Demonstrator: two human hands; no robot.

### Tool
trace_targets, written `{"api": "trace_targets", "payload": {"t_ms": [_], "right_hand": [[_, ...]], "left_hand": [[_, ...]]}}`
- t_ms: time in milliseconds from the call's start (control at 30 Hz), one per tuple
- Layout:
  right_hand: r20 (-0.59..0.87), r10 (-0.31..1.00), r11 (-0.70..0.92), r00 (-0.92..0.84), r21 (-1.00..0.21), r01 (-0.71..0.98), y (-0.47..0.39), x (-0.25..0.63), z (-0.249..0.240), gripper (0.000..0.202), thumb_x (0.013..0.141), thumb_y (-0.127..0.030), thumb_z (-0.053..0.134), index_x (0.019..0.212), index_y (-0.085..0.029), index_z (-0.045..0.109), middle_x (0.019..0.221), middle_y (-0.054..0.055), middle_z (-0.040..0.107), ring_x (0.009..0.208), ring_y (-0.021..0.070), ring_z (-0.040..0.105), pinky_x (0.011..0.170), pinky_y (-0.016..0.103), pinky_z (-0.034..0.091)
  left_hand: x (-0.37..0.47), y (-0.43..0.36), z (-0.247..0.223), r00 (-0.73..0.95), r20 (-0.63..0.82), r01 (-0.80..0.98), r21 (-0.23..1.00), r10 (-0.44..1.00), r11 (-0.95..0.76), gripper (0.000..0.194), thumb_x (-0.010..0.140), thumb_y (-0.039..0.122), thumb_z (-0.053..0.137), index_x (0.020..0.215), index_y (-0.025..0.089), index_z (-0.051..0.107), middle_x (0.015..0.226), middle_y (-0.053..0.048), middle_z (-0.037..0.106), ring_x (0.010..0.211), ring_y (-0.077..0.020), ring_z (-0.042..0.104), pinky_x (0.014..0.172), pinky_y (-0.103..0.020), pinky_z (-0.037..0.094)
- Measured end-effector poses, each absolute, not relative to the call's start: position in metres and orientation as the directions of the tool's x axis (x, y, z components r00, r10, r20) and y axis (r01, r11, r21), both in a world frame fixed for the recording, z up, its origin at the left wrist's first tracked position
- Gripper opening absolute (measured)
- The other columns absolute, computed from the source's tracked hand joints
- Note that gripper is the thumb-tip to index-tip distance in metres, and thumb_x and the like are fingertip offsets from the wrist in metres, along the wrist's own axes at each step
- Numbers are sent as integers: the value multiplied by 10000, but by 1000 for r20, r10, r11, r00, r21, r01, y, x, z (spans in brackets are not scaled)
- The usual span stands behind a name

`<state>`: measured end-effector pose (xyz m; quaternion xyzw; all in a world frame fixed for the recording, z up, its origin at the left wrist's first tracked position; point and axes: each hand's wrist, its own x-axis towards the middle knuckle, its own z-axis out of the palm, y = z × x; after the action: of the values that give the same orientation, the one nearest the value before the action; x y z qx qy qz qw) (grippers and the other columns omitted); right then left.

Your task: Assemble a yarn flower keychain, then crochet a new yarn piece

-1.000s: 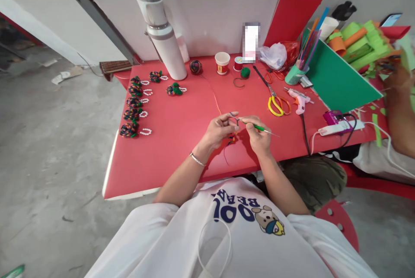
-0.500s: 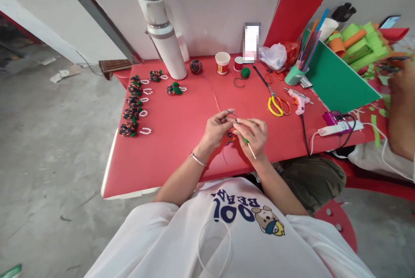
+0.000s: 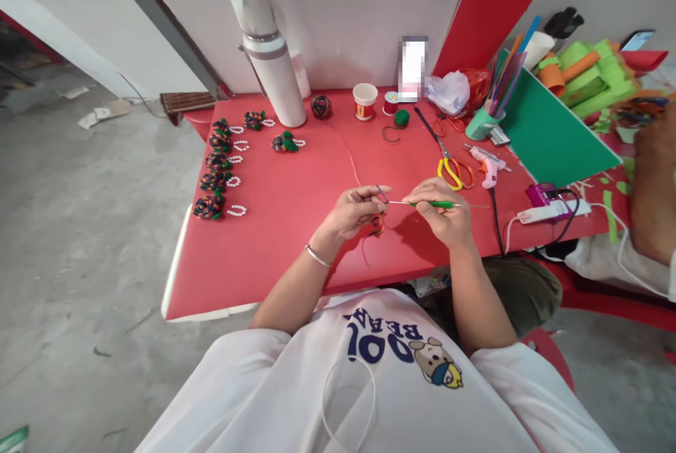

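Note:
My left hand (image 3: 351, 212) pinches a small strip of multicoloured crochet work (image 3: 378, 225), which dangles below the fingers with a loose tail. A strand of yarn (image 3: 353, 163) runs from the wound yarn ball (image 3: 321, 107) at the back of the table to this hand. In my right hand (image 3: 442, 210) is a crochet hook (image 3: 430, 204) with a green grip, held level. Its metal tip points left and meets the yarn at my left fingertips; whether it sits inside a loop is too small to tell.
Several yarn flowers with white bead loops (image 3: 210, 206) line the red table's left side. A thermos (image 3: 274, 65), paper cup (image 3: 364, 101) and green yarn ball (image 3: 401, 118) stand behind. Scissors (image 3: 448, 171), a pink glue gun (image 3: 490, 170) and a power strip (image 3: 554, 209) lie right, near another person's arm (image 3: 653, 185).
My right hand has moved right, away from my left hand, and the hook has swung from slanting downward to level. My left hand stays nearly in place, still pinching the crochet work.

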<state>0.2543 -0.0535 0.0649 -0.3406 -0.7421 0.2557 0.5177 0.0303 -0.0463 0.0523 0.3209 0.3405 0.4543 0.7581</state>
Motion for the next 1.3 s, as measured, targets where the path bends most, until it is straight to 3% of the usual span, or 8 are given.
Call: {"api": "trace_targets", "payload": {"t_ms": [200,367,467,600,833,1000,1233,1300], "right_hand": [[431,901,434,55,-896,-93,-55,225,30,343,959,-606,691,885,-286,789,814,16,795,801,217,756,797,405,622],[644,765,601,5,-717,354,-71,201,22,189,1022,-440,665,1028,-318,809,1043,27,841,990,223,748,930,427,596],[782,621,644,-52,-471,602,-76,199,22,139,989,-359,726,1096,-356,814,1098,21,844,1011,236,706,936,432,558],[830,554,660,-64,-391,642,-74,200,20,170,999,-404,699,1125,-387,811,1123,18,841,1023,242,690,915,430,553],[713,668,739,-213,-603,300,-54,231,41,201,1013,-463,666,1137,-384,804,1040,-8,844,935,222,734,912,451,578],[597,762,648,-250,-695,313,-49,260,63,133,983,-434,722,1009,-367,834,943,-3,831,974,234,716,948,453,572],[450,890,447,-69,-893,-58,-51,234,40,299,963,-575,700,872,-309,802,815,11,797,878,224,742,841,412,613],[459,887,460,38,-888,1,-57,219,31,310,982,-579,672,927,-303,800,901,18,822,872,217,758,831,408,621]], "left_hand": [[32,-47,47,333,-185,-459,824,924,331,532,570,169,932,1079,106,795,635,27,657,459,-38,471,440,-190,233],[42,-49,42,200,-138,-436,874,970,214,620,591,162,911,1188,115,754,659,27,683,560,-87,589,553,-205,414],[45,-49,42,126,-127,-434,885,984,170,636,616,169,903,1227,106,736,634,39,659,529,-72,551,530,-198,369],[42,-50,46,190,-158,-487,842,969,232,605,619,176,912,1197,108,747,615,52,633,442,-34,423,460,-202,244],[33,-51,53,347,-210,-481,797,914,366,514,576,129,890,1081,106,795,636,32,638,406,-8,354,429,-202,151],[32,-49,54,355,-229,-444,812,906,379,407,576,125,871,978,104,816,597,23,636,401,-4,328,429,-204,158],[36,-49,49,315,-233,-436,825,920,359,410,564,132,889,965,102,807,592,29,624,447,-40,453,450,-200,226],[39,-50,48,270,-214,-438,841,939,317,485,568,138,894,1044,111,800,613,27,643,482,-58,497,472,-201,282]]}}
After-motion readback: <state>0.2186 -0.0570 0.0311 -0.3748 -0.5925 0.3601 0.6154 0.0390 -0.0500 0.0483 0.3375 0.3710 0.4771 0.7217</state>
